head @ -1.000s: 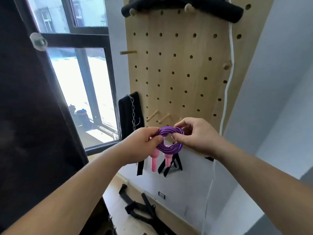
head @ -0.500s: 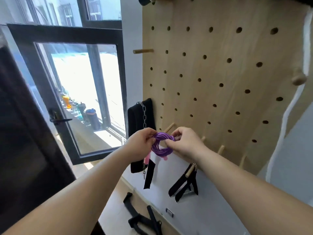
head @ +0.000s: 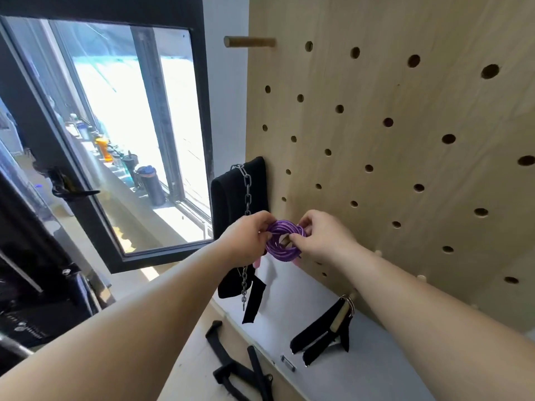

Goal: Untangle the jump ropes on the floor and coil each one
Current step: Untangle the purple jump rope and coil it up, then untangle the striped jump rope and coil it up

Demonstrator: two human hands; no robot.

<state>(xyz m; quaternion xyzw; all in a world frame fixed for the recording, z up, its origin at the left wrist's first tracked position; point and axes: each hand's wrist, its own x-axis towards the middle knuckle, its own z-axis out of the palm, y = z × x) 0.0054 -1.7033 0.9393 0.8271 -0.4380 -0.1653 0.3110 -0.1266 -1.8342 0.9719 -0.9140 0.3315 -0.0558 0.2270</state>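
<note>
While the left hand (head: 246, 238) pinches one side, the right hand (head: 320, 237) pinches the other side of the coiled purple plastic jump rope (head: 282, 241). Coil held against pale wooden pegboard (head: 390, 169), a peg tip showing through its centre. Pink handle ends partly visible below.

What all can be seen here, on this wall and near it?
pegboard: one, pale wood, on the wall
jump rope: one, purple, coiled, at pegboard's lower left
top peg: one, wooden, pegboard's upper left
padded belt: one, black, with steel chain, hanging left of pegboard
strap handles: black, count unclear, hanging below pegboard
bar handles: black, count unclear, on floor
window: one, black frame, left
bottles: several, mixed colours, on sill
left hand: one, grips rope's left side
right hand: one, pinches rope's right side
</note>
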